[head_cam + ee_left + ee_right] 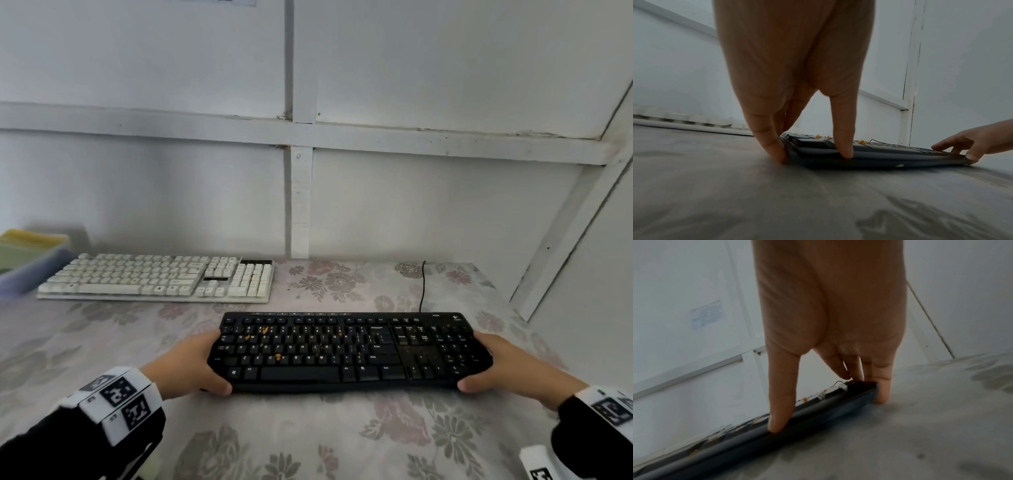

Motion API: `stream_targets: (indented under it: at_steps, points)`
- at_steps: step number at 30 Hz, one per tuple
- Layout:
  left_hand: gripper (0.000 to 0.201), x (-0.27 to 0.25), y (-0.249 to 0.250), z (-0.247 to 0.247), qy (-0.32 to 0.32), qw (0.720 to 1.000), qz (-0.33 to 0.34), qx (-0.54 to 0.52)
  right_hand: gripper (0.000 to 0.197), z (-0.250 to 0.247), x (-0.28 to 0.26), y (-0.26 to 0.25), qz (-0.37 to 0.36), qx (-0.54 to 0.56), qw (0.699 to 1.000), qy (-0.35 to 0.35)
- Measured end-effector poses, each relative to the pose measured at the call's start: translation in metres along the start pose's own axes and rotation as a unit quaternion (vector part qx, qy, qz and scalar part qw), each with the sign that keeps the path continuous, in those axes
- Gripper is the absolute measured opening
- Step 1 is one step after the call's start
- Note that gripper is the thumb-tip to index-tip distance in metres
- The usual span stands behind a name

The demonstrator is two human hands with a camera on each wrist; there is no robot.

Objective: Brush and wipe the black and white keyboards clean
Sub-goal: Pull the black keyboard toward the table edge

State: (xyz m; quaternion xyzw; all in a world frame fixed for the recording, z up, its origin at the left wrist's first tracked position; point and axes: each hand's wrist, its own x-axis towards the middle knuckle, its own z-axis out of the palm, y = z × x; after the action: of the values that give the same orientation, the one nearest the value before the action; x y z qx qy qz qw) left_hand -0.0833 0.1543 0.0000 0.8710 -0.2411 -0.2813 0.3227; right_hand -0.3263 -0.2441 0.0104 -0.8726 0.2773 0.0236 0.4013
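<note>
The black keyboard (349,349) lies crosswise on the flowered tablecloth (308,438), with orange crumbs (278,357) scattered over its keys. My left hand (205,370) grips its left end, thumb on the front edge and fingers round the side. My right hand (479,366) grips the right end the same way. The left wrist view shows the left hand (813,155) pinching the black keyboard (890,155), with the right hand (970,144) at the far end. In the right wrist view the right hand (828,410) clasps the keyboard's edge (756,439). The white keyboard (157,277) lies at the back left, untouched.
A stack of coloured trays (27,253) stands at the far left, beside the white keyboard. A thin black cable (423,287) runs from the black keyboard back to the white panelled wall (445,205). Another wall closes the right side.
</note>
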Motion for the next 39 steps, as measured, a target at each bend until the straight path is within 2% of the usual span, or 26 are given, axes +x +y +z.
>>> stream_targets:
  at_steps: [3, 4, 8, 10, 16, 19, 22, 24, 27, 33, 39]
  points:
    - [0.080, -0.009, -0.010, -0.011, 0.011, 1.000, -0.025, 0.002, 0.061, 0.014, 0.003, -0.010, -0.004, -0.006, 1.000, -0.002]
    - [0.082, -0.012, -0.015, -0.016, 0.013, 0.999, -0.033, 0.005, 0.061, 0.019, 0.003, -0.015, -0.007, -0.005, 1.000, 0.000]
    - [0.121, -0.009, -0.050, -0.033, 0.024, 0.998, -0.053, 0.015, 0.056, 0.039, 0.003, -0.037, -0.011, -0.010, 1.000, -0.003]
    - [0.129, -0.009, -0.062, -0.042, 0.023, 0.997, -0.063, 0.022, 0.052, 0.048, 0.002, -0.047, -0.010, -0.012, 1.000, -0.006]
    - [0.129, -0.021, -0.078, -0.065, 0.024, 0.996, -0.083, 0.034, 0.063, 0.073, 0.000, -0.069, -0.007, -0.026, 1.000, -0.006]
    - [0.134, -0.018, -0.094, -0.073, 0.030, 0.997, -0.069, 0.031, 0.062, 0.083, -0.002, -0.079, -0.002, -0.034, 0.999, -0.001]
    - [0.134, -0.017, -0.104, -0.081, 0.027, 0.997, -0.060, 0.036, 0.069, 0.091, -0.004, -0.085, 0.003, -0.049, 0.999, -0.001]
    - [0.134, -0.021, -0.105, -0.085, 0.023, 0.997, -0.061, 0.037, 0.064, 0.095, -0.007, -0.090, 0.008, -0.049, 0.999, -0.001]
    - [0.124, -0.029, -0.098, -0.089, 0.020, 0.996, -0.059, 0.057, 0.056, 0.100, -0.008, -0.097, 0.014, -0.043, 0.999, -0.006]
    - [0.077, -0.037, -0.093, -0.092, 0.028, 0.997, -0.047, 0.059, 0.055, 0.105, -0.009, -0.111, 0.036, -0.062, 0.997, -0.022]
    - [0.077, -0.046, -0.092, -0.085, 0.061, 0.994, -0.038, 0.077, 0.049, 0.102, -0.009, -0.115, 0.049, -0.098, 0.993, -0.037]
